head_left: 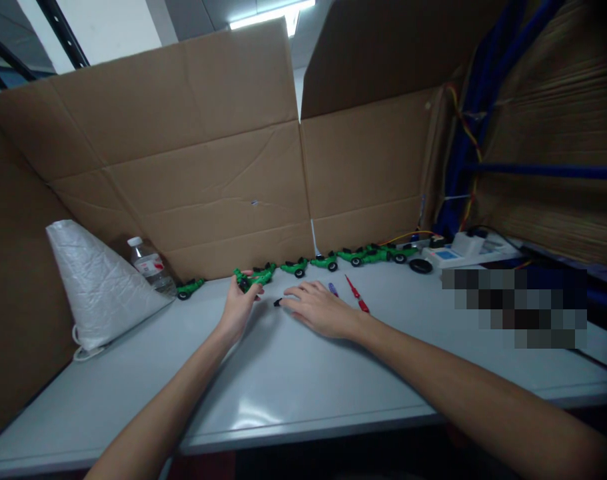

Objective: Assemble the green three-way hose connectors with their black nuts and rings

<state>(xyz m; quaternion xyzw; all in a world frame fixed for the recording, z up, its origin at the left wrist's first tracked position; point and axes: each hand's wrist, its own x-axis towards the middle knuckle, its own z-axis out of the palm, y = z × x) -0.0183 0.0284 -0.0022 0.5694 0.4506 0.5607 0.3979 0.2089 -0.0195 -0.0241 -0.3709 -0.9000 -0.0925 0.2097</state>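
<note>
My left hand (240, 308) is closed around a green toy car (259, 275) with dark parts, held just above the table's far half. To its right, my right hand (320, 310) reaches over the tabletop, palm down, fingers stretched out and slightly apart. A small black piece (277, 303) lies at the tips of its lower fingers; whether they touch it, I cannot tell. Beyond my right hand lie a red screwdriver (357, 294) and a short tool with a purple handle (333, 289), partly hidden by the hand.
More green toy cars (324, 262) line the cardboard wall (223, 160). One green car (190, 289) sits left, near a water bottle (150, 265) and a silvery wrapped cone (98, 287). A black ring (420, 266) and a power strip (468, 250) are at right on the white table (283, 380).
</note>
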